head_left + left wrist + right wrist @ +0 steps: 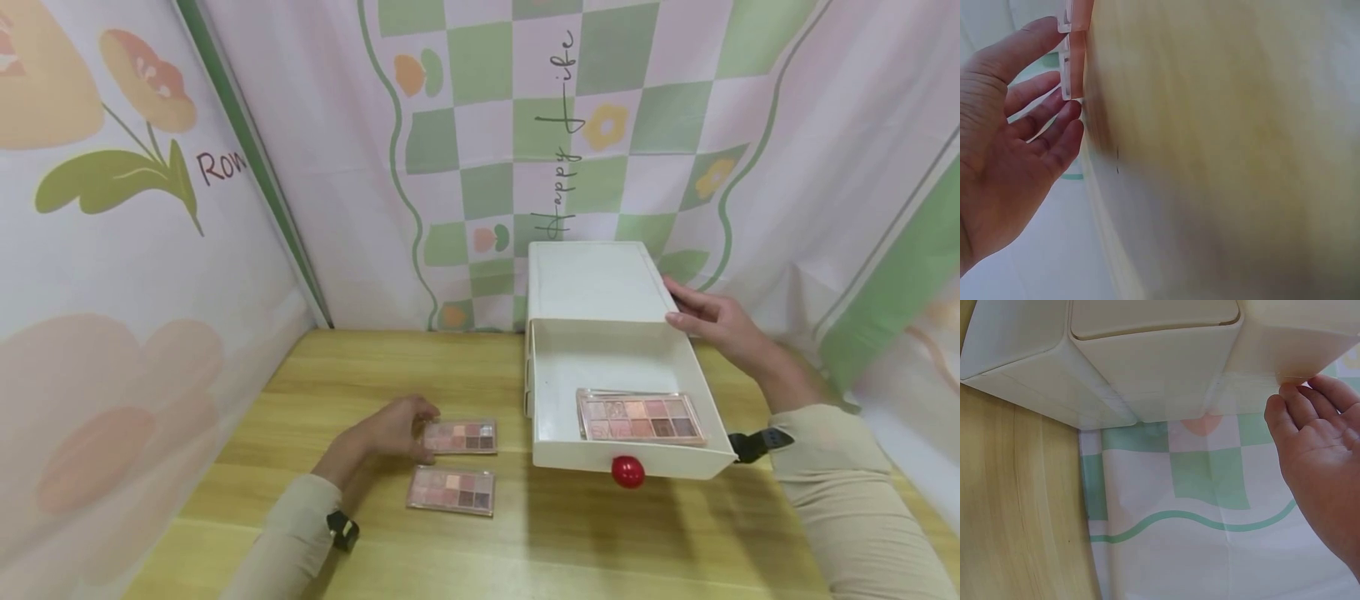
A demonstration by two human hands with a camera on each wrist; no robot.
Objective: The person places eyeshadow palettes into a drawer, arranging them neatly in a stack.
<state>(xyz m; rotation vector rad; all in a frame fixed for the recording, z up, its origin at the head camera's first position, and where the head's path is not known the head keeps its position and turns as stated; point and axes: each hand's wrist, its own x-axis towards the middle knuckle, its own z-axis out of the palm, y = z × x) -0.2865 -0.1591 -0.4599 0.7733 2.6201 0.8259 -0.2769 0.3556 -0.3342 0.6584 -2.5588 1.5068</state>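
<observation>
A white drawer box (592,279) stands at the back of the wooden table (585,533). Its drawer (555,375) with a red knob (627,472) is pulled out, and one eyeshadow palette (640,416) lies inside. Two more palettes lie to its left, a far one (465,436) and a near one (452,490). My left hand (422,433) touches the far palette's left end; the left wrist view shows the fingers (1054,119) fairly straight at the palette's (1073,65) edge. My right hand (678,307) rests with straight fingers on the box's top right edge (1285,356).
Printed cloth walls (487,150) close in the table at the back, left and right. The box sits against the back cloth. Bare wood lies in front of the drawer and the palettes.
</observation>
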